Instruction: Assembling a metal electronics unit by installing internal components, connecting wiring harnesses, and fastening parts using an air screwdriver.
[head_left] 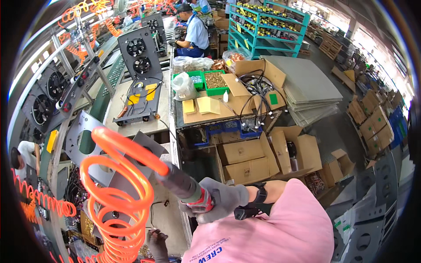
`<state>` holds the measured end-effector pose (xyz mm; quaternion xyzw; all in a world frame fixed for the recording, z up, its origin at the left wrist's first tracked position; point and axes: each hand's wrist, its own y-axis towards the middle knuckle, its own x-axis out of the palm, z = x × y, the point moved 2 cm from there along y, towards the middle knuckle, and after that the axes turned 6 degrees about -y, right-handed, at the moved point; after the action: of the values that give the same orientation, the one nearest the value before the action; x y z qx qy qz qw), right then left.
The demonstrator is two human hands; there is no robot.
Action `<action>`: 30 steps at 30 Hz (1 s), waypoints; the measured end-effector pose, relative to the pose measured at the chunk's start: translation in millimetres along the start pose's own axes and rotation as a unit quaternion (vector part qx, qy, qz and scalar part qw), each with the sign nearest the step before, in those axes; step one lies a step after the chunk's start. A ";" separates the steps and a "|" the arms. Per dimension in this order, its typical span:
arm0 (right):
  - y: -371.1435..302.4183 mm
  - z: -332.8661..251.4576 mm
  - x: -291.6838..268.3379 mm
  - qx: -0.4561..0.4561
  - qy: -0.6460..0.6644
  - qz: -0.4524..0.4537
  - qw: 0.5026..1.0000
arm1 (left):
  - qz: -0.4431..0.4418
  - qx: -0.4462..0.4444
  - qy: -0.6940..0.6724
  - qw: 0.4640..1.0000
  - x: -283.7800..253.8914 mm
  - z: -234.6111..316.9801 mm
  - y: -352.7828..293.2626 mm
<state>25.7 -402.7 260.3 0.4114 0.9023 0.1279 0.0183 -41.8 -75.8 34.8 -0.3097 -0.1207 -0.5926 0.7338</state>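
My right hand (223, 199), in a grey glove, is wrapped round an air screwdriver (186, 188) with a dark body and a red band. It is held close to my pink shirt, and its bit is hidden. From its upper end an orange coiled hose (116, 195) loops down on the left, in front of the bench. Low in the picture, my left hand (158, 245) is over the near bench, gloved with bare fingertips. Its fingers look curled in, and whatever they may hold is hidden. Grey sheet-metal panels (103, 164) lie behind the hose.
An upright chassis with two fans (139, 55) stands on the line ahead. On the right-hand table are green bins (215, 81) of small parts and a carton of black cables (258, 83). Open cartons (245, 160) sit below. A co-worker (195, 33) works farther along.
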 end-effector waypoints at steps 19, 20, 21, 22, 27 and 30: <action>-1.8 8.8 -26.6 0.006 -0.220 0.171 0.960 | -0.001 -0.027 -0.117 0.993 -32.6 4.3 13.8; -0.9 7.5 -27.4 -0.021 -0.199 0.207 0.958 | 0.017 -0.015 -0.130 0.991 -38.1 13.7 8.4; 0.7 4.9 -25.2 -0.050 -0.179 0.242 0.952 | 0.031 -0.003 -0.144 0.989 -42.3 25.7 5.0; 7.0 4.5 -20.5 -0.112 -0.149 0.244 0.952 | 0.044 0.007 -0.156 0.987 -45.1 38.2 -0.8; 34.7 -18.0 11.5 -0.425 -0.112 0.272 0.856 | 0.071 0.080 -0.153 0.982 -37.9 115.4 -4.8; 43.7 -35.8 20.4 -0.483 -0.092 0.165 0.855 | -0.010 0.242 -0.056 0.969 -14.3 162.7 36.3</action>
<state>39.5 -367.7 307.1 0.5040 0.6400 0.5099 0.2763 19.5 36.6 142.5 -0.1542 -0.3041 -0.5348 0.7731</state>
